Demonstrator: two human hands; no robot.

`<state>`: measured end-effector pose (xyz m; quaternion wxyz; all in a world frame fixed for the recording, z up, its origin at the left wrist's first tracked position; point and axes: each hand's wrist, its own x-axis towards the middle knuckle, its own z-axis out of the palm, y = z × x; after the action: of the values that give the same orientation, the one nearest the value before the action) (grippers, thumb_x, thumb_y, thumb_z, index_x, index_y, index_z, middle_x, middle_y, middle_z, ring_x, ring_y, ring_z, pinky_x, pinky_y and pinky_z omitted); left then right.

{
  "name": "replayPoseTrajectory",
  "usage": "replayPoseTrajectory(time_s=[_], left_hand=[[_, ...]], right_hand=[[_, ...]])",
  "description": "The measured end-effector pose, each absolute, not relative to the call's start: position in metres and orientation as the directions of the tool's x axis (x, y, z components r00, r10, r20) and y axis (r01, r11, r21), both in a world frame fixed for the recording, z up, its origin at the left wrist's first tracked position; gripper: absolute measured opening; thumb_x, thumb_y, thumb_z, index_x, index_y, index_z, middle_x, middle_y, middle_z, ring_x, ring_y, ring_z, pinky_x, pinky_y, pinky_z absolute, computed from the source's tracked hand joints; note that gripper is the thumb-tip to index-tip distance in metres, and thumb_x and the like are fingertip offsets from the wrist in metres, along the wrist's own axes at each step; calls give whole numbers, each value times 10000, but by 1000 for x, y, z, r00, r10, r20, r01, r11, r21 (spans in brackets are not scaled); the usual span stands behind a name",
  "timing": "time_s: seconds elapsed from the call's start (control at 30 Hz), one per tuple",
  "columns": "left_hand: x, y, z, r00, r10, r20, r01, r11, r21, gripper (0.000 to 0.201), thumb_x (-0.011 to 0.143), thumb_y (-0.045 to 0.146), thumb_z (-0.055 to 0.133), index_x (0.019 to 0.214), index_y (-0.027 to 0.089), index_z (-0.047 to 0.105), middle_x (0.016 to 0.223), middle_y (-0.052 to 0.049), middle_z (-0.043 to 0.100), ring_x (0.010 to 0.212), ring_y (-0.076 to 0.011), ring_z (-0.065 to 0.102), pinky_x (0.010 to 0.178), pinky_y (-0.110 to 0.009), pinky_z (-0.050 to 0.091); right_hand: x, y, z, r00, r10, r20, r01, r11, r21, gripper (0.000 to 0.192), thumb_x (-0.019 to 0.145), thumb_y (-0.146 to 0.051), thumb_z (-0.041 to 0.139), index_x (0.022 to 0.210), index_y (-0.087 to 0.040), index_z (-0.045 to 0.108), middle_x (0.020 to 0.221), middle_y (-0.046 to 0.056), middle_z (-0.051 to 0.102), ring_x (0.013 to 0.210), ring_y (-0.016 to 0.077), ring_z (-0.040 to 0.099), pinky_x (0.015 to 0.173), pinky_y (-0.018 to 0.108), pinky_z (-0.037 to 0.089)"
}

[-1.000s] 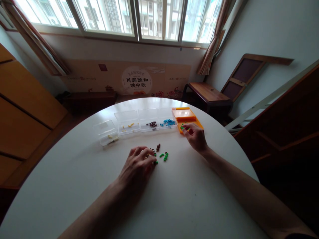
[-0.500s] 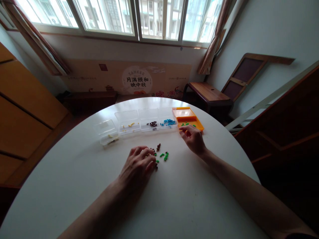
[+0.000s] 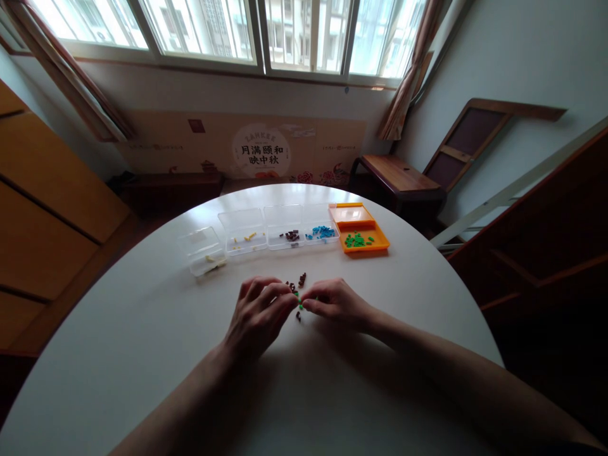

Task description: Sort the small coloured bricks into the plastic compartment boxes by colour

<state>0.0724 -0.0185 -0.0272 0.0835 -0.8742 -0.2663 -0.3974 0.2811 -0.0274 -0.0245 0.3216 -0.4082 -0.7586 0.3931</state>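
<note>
**Presently: Both Hands Set at the Loose Bead Pile**

Presently, the left hand (image 3: 259, 313) and the right hand (image 3: 335, 304) are placed fingertip to fingertip over a small pile of loose beads (image 3: 299, 292) near the middle of the white round bench (image 3: 142, 354). Both grips are curled, with fingers drawn toward the thumbs; a green bead is seen between the two sets of fingertips, but which grip is closed on it cannot be told. A few dark brown beads are seen just beyond the fingertips.

Farther away, a row of clear boxes (image 3: 244, 229) is laid out, holding yellow, brown and blue beads in separate boxes. At the right end of that row, an orange tray (image 3: 354, 218) is set, with green beads (image 3: 356, 240) collected in its near part. The tray is well apart from both hands.
</note>
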Motion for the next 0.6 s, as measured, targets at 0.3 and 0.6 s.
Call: replayPoseTrajectory(time_s=[0.3,0.6], left_hand=[[74,-20,-21,553,352,755,489,-871,48,137,814,128,669,900,221,617,833,-4,682,896,-173,580,829,-339,412],[72,-19,-27,553,393,735,505,-859,79,102,803,151,684,824,220,612,827,9,683,907,-174,576,844,-337,399]], right_hand=[[276,-29,-26,-420,876,237,346,396,-851,169,833,-240,624,919,-160,746,795,45,714,654,115,602,630,207,445],[278,-28,-28,-379,842,383,378,519,-767,142,833,-195,626,884,-185,758,784,34,709,627,98,598,626,191,445]])
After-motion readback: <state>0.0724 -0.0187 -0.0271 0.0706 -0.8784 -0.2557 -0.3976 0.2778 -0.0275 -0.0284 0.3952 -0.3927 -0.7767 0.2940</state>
